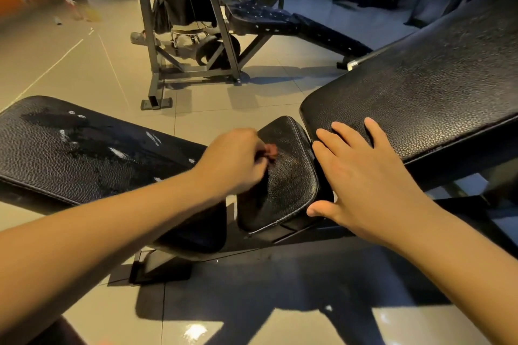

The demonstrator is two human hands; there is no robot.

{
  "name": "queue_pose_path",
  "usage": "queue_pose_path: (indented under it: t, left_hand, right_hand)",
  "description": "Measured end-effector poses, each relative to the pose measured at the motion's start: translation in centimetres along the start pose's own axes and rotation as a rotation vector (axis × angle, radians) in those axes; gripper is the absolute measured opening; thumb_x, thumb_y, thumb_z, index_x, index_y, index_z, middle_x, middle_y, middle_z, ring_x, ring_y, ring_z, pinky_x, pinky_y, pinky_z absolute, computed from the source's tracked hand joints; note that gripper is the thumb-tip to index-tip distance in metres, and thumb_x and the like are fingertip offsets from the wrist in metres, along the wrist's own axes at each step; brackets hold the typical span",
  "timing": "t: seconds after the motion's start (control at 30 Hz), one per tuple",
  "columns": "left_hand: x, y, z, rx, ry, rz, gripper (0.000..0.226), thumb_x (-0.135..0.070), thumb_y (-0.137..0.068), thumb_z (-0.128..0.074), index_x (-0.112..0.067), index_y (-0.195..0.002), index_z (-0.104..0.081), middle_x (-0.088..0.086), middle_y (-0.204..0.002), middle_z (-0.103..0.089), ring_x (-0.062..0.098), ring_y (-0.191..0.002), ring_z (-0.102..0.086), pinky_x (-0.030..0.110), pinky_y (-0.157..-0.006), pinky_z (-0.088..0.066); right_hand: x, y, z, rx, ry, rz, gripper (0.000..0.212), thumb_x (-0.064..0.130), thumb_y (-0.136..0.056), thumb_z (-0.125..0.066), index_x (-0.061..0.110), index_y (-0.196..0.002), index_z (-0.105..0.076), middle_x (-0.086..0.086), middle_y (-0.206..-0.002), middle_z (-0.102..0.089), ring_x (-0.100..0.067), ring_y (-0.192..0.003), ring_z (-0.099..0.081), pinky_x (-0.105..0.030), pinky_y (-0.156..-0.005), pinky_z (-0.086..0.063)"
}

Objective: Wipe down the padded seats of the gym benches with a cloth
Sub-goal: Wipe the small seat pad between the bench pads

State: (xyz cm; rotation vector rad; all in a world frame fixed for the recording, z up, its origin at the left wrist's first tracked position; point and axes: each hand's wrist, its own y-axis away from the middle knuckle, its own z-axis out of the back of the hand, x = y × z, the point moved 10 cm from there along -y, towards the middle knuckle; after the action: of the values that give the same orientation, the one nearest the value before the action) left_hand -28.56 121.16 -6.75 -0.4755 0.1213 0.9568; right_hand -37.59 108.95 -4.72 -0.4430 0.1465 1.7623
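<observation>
While right grip (pixel 370 176) open-palmed on backrest pad (pixel 420 87), left grip (pixel 235 159) tight round cloth (pixel 271 152) on seat pad (pixel 288 176).

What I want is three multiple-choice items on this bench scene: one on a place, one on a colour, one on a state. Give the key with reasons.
1. Where is the cloth?
A. On the floor
B. Against the small seat pad
C. On the far bench

2. What colour is the cloth?
A. Reddish-brown
B. White
C. Blue

3. How is the right hand?
A. Clenched in a fist
B. Flat, fingers straight on the long inclined pad
C. Gripping the cloth

Key:
1 B: the left hand holds it at the seat pad's upper part.
2 A: a reddish-brown bunch shows past the left hand's fingers.
3 B: its fingers lie spread on the long pad's near end.
</observation>
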Motion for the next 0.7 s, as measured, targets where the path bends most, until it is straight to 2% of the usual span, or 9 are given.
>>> queue_pose_path:
  t: [0.03,0.1,0.2,0.27,0.33,0.43,0.5,0.63,0.7]
  left_hand:
    - [1.8,-0.4,-0.3,0.001,-0.011,0.087,0.025,-0.029,-0.092,-0.064,-0.020,-0.110,-0.078,0.002,-0.091,-0.066,0.023,-0.084,-0.061,0.031,-0.070,-0.043]
    - [2.5,-0.2,-0.4,0.021,-0.036,0.113,0.025,-0.031,-0.091,-0.064,-0.020,-0.108,-0.079,0.003,-0.091,-0.066,0.025,-0.085,-0.061,0.031,-0.069,-0.041]
    - [-3.4,2.5,0.6,0.036,0.050,-0.160,0.021,-0.032,-0.089,-0.063,-0.026,-0.103,-0.078,-0.006,-0.090,-0.056,0.016,-0.082,-0.057,0.032,-0.069,-0.045]
    - [-6.6,4.3,1.3,0.055,0.099,-0.272,0.023,-0.032,-0.087,-0.061,-0.025,-0.103,-0.075,-0.008,-0.090,-0.055,0.013,-0.081,-0.055,0.032,-0.069,-0.046]
    - [-5.6,3.7,0.8,0.037,0.070,-0.239,0.023,-0.029,-0.088,-0.063,-0.023,-0.106,-0.075,-0.006,-0.092,-0.057,0.016,-0.085,-0.057,0.034,-0.070,-0.046]
    - [0.0,1.6,0.0,-0.010,0.018,-0.010,0.024,-0.026,-0.092,-0.066,-0.022,-0.113,-0.077,-0.006,-0.089,-0.054,0.017,-0.082,-0.053,0.032,-0.068,-0.036]
    - [0.8,1.8,-0.1,0.013,0.035,0.038,0.025,-0.029,-0.092,-0.065,-0.024,-0.112,-0.078,-0.009,-0.089,-0.054,0.014,-0.081,-0.053,0.030,-0.068,-0.037]
    - [-6.1,5.2,1.1,0.078,0.132,-0.262,0.024,-0.032,-0.088,-0.062,-0.025,-0.106,-0.076,-0.010,-0.092,-0.055,0.010,-0.082,-0.054,0.030,-0.070,-0.047]
    - [-6.1,5.0,0.8,0.099,0.117,-0.249,0.025,-0.031,-0.089,-0.062,-0.024,-0.109,-0.075,-0.008,-0.094,-0.056,0.011,-0.085,-0.055,0.030,-0.072,-0.047]
  right_hand:
    - [0.0,0.0,0.1,0.007,-0.005,-0.003,0.102,0.076,-0.066,-0.073,0.006,-0.139,-0.057,-0.015,-0.149,-0.052,-0.036,-0.144,-0.041,-0.065,-0.117,-0.026]
    - [0.0,0.1,-0.1,0.027,-0.004,-0.006,0.103,0.077,-0.068,-0.070,0.007,-0.141,-0.055,-0.014,-0.152,-0.049,-0.035,-0.146,-0.038,-0.064,-0.119,-0.024]
    - [0.0,0.1,0.0,0.025,-0.002,-0.003,0.103,0.077,-0.068,-0.071,0.007,-0.141,-0.055,-0.015,-0.152,-0.049,-0.035,-0.146,-0.038,-0.064,-0.118,-0.025]
    - [-0.1,0.1,-0.1,0.025,0.002,0.000,0.102,0.076,-0.069,-0.070,0.007,-0.142,-0.054,-0.015,-0.152,-0.049,-0.035,-0.146,-0.038,-0.064,-0.119,-0.024]
    - [0.0,0.0,0.0,0.025,0.002,0.005,0.101,0.076,-0.070,-0.070,0.007,-0.142,-0.054,-0.015,-0.152,-0.049,-0.035,-0.146,-0.038,-0.064,-0.119,-0.024]
    - [0.0,0.1,0.0,0.030,-0.006,0.001,0.102,0.076,-0.070,-0.069,0.007,-0.143,-0.054,-0.014,-0.153,-0.048,-0.035,-0.147,-0.037,-0.064,-0.119,-0.024]
    - [0.1,0.2,0.0,0.035,-0.013,0.003,0.102,0.076,-0.069,-0.071,0.007,-0.142,-0.054,-0.014,-0.153,-0.049,-0.035,-0.147,-0.037,-0.064,-0.119,-0.024]
    - [0.0,0.2,-0.1,0.040,-0.008,0.005,0.102,0.076,-0.071,-0.068,0.008,-0.144,-0.052,-0.014,-0.154,-0.047,-0.034,-0.148,-0.035,-0.063,-0.120,-0.022]
    - [0.0,0.1,0.1,0.022,-0.008,0.006,0.101,0.075,-0.070,-0.070,0.007,-0.142,-0.054,-0.015,-0.152,-0.049,-0.035,-0.146,-0.037,-0.064,-0.119,-0.024]
